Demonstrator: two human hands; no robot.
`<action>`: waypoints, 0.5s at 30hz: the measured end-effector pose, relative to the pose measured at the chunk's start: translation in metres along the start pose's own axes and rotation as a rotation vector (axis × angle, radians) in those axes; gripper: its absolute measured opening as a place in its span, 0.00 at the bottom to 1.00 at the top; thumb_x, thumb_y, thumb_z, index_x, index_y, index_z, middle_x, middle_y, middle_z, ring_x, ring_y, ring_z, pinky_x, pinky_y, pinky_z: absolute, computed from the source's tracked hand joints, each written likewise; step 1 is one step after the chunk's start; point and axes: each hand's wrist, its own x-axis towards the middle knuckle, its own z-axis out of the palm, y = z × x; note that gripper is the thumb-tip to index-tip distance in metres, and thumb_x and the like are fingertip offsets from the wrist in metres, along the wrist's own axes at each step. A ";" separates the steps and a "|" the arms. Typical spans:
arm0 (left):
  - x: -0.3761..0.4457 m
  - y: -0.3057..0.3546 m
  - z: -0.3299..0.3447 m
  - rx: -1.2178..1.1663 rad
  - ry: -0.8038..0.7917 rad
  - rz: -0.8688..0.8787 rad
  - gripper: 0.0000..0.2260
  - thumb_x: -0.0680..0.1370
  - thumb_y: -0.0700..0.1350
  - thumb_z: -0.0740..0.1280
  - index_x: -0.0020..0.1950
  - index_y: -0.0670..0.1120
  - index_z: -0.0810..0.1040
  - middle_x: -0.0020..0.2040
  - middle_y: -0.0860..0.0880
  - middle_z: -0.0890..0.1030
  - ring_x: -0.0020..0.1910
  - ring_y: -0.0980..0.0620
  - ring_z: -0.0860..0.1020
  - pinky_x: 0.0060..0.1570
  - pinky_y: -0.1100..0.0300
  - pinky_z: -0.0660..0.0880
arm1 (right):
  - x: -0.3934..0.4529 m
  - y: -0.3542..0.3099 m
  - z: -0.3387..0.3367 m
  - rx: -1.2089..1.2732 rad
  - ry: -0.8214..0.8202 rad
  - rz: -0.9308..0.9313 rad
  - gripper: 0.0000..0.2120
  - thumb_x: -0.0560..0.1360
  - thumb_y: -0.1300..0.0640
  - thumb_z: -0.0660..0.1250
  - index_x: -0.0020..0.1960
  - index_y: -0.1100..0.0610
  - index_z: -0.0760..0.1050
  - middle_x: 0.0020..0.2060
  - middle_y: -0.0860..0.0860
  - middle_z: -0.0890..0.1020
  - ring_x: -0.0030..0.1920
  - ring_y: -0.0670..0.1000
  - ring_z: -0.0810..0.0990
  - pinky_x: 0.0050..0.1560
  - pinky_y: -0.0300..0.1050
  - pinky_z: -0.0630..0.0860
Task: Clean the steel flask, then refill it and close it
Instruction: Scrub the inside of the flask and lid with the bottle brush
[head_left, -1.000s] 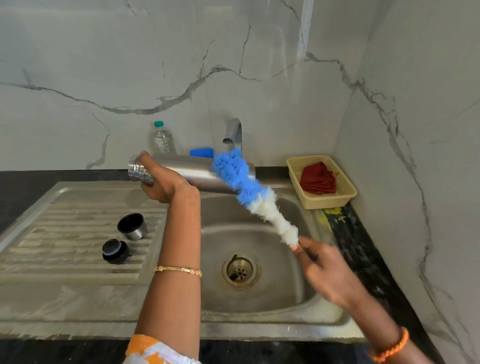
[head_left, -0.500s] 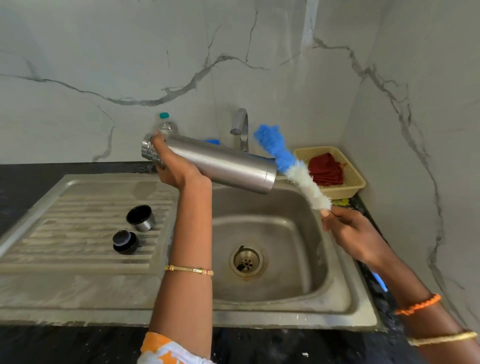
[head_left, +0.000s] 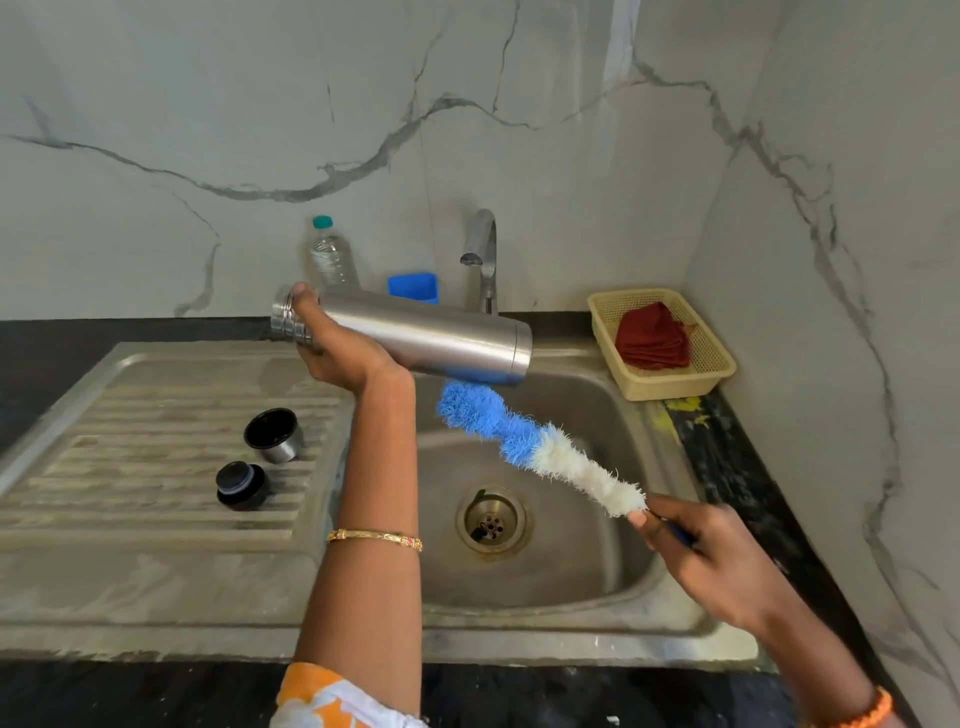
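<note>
We hold the steel flask (head_left: 426, 338) lying nearly level above the back left corner of the sink basin (head_left: 582, 566), its threaded mouth pointing left and its closed base pointing right, a little lower than the mouth. Our left hand (head_left: 337, 353) grips it near the neck, fingers curled round the far side and the thumb across the threads. Our right hand (head_left: 711, 556) pinches the dark handle of the bottle brush (head_left: 540, 447) just below the bristles, fingers curled close together round it. The brush slants up to the left over the basin, white bristles nearest our hand and blue ones at the tip, and the blue tip sits right under the flask's base; we cannot tell whether it touches the steel.

On the ridged drainboard (head_left: 130, 441) to the left lie the steel cup lid (head_left: 272, 435) on its side and, just in front of it, the black stopper (head_left: 241, 486), both well apart from the flask. Behind the flask stand a clear plastic bottle (head_left: 332, 260) with a teal cap, a blue sponge (head_left: 414, 287) and the tap (head_left: 483, 254). At the back right corner a beige basket (head_left: 711, 374) holds a folded red cloth (head_left: 653, 338). The drain (head_left: 491, 522) shows in the basin floor
</note>
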 end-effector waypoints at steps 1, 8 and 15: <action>0.003 0.000 0.000 0.006 -0.011 0.018 0.40 0.70 0.76 0.44 0.73 0.54 0.66 0.69 0.52 0.71 0.68 0.52 0.69 0.66 0.58 0.65 | -0.001 -0.001 0.001 0.005 -0.004 0.001 0.19 0.75 0.46 0.60 0.30 0.55 0.67 0.23 0.48 0.64 0.25 0.43 0.61 0.28 0.39 0.60; -0.020 0.003 -0.001 -0.472 -0.096 -0.046 0.17 0.73 0.46 0.72 0.59 0.41 0.79 0.51 0.47 0.84 0.51 0.51 0.82 0.57 0.52 0.77 | 0.011 -0.033 0.038 0.136 0.130 0.173 0.15 0.77 0.50 0.62 0.33 0.52 0.73 0.21 0.46 0.67 0.24 0.43 0.63 0.26 0.37 0.57; -0.031 0.004 0.005 -0.425 -0.191 0.042 0.10 0.74 0.39 0.72 0.54 0.42 0.78 0.40 0.54 0.81 0.37 0.65 0.78 0.40 0.71 0.72 | 0.029 -0.044 0.076 0.112 0.090 0.408 0.20 0.80 0.50 0.58 0.30 0.53 0.67 0.24 0.47 0.72 0.27 0.46 0.69 0.29 0.39 0.64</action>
